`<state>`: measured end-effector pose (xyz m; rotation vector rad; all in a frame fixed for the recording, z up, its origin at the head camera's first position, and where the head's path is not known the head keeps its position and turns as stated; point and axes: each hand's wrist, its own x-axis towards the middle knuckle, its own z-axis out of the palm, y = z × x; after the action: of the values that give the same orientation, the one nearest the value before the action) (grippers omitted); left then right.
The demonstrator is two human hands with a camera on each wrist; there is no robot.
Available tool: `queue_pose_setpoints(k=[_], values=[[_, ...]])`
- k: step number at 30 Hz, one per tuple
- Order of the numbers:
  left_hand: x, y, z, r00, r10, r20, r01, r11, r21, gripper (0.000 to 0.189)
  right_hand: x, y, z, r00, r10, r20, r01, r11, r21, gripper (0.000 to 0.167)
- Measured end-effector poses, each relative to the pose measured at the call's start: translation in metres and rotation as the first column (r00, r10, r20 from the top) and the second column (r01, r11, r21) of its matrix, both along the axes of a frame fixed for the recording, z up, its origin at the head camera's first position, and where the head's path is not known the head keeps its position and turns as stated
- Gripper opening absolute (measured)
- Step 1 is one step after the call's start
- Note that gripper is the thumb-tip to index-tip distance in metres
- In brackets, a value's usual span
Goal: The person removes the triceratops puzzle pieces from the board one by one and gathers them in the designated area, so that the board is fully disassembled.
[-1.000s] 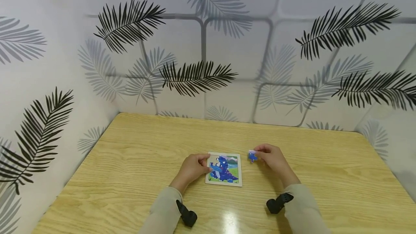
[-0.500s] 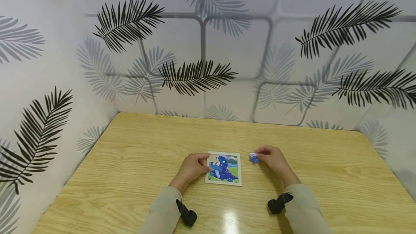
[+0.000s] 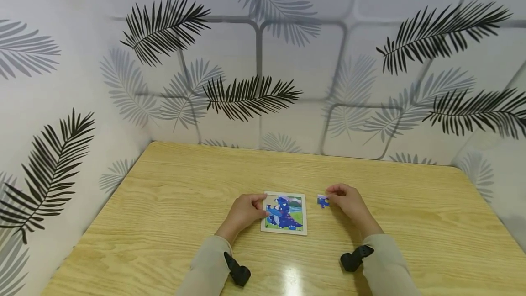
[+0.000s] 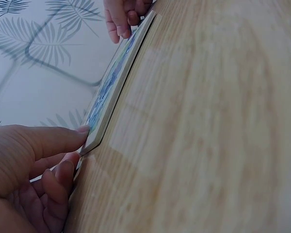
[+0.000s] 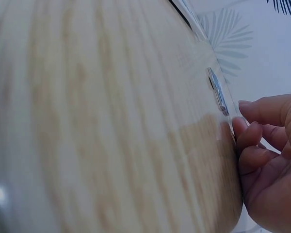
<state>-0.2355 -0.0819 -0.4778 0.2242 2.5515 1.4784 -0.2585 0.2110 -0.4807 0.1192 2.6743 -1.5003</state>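
Note:
A small square jigsaw puzzle (image 3: 284,222) with a blue dinosaur picture and a pale frame lies flat on the table. Its upper left part shows a bare pale area. My left hand (image 3: 245,214) holds the puzzle's left edge; in the left wrist view its thumb (image 4: 63,141) lies on the frame with fingers curled beside it. To the right, a loose blue-and-lilac puzzle piece (image 3: 322,201) rests on the table. My right hand (image 3: 348,202) is at the piece's right side; in the right wrist view its thumb and loosely bent fingers show nothing between them, fingertips close to the piece's end.
The light wooden table (image 3: 185,186) reaches back to a wall (image 3: 296,67) with a leaf pattern. Black wrist cameras sit on both sleeves, the left camera (image 3: 238,272) and the right camera (image 3: 353,259), low over the table.
The loose piece has shifted slightly right and toward me and has turned a little, along with my right hand. More of the piece shows now. My left hand has stayed on the puzzle.

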Motion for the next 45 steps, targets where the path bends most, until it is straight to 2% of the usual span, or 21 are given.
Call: queue_pose_setpoints(k=[10,18,28,33,45], values=[[-0.004,0.001,-0.001,1.0,0.015,0.027,-0.015,1.0,0.007,0.05,0.002,0.001,0.005,1.0,-0.024,0.017,0.025,0.998,-0.064,0.021],[-0.003,0.0,-0.001,1.0,0.018,0.017,-0.018,1.0,-0.001,0.049,0.003,-0.006,0.011,1.0,-0.01,-0.018,0.01,0.999,-0.041,0.022],[-0.002,-0.001,-0.003,1.0,0.021,0.016,-0.021,1.0,-0.004,0.05,0.002,-0.032,0.02,0.997,0.038,-0.067,-0.042,0.997,-0.061,0.02],[-0.003,-0.001,-0.004,0.999,0.028,0.024,-0.028,1.0,-0.001,0.05,0.002,-0.046,0.019,0.997,0.058,-0.059,-0.063,0.995,-0.081,0.017],[-0.003,0.0,-0.004,0.999,0.033,0.034,-0.034,0.999,0.009,0.05,0.003,-0.083,0.011,0.987,0.156,-0.049,-0.157,0.987,-0.026,0.011]])
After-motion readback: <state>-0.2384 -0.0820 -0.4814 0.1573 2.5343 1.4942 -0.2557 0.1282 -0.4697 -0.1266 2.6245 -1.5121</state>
